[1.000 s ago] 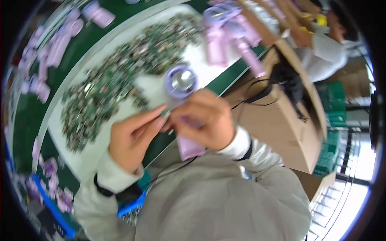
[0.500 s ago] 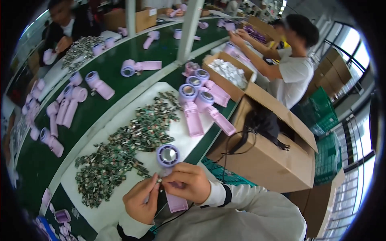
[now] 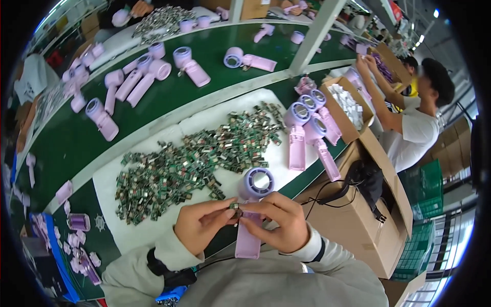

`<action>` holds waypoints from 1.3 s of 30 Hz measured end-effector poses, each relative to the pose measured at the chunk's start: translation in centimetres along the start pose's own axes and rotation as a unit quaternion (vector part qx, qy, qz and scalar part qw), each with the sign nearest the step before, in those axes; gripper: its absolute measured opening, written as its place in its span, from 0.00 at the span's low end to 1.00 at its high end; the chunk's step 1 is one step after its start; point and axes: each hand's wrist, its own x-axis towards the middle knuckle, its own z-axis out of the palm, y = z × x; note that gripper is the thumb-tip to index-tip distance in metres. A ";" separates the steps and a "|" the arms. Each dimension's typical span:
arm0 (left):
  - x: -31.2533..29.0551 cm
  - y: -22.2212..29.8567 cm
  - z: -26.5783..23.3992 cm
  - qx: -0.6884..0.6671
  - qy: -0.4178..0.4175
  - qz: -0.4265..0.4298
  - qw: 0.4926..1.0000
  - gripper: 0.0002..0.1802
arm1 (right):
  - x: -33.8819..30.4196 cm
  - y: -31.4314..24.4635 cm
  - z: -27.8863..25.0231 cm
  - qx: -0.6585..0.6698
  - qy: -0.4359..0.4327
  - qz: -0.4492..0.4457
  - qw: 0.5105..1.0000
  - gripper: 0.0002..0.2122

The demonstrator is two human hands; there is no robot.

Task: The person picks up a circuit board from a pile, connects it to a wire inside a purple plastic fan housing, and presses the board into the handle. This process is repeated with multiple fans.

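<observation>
Between the fingertips of my left hand point(image 3: 200, 225) and my right hand point(image 3: 282, 221) is a small green circuit board point(image 3: 235, 206), pinched from both sides. My fingers cover much of it, and any wires on it are too small to make out. Directly beneath them lies a pink handheld fan body point(image 3: 248, 241) with a round lavender head point(image 3: 258, 182) and a silver disc in its middle. Its handle is an open shell pointing toward me, partly hidden by my right fingers. A heap of loose circuit boards point(image 3: 169, 174) spreads just beyond my hands.
The heap lies on a white board point(image 3: 115, 230). More open fan bodies point(image 3: 296, 146) cluster at the right, beside a carton of white parts point(image 3: 332, 120). Behind runs a green conveyor point(image 3: 204, 102) carrying several fans. A large carton point(image 3: 353, 225) holds a black bag. A co-worker point(image 3: 409, 112) sits at the right.
My view has swung, so the bench appears farther right and higher. My hands stay together above the fan handle, and the circuit board between my fingertips now shows more plainly.
</observation>
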 end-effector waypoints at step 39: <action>1.0 -0.4 -0.6 -0.008 -0.058 0.030 0.998 0.17 | -0.5 1.1 0.0 0.072 -0.053 0.157 0.984 0.08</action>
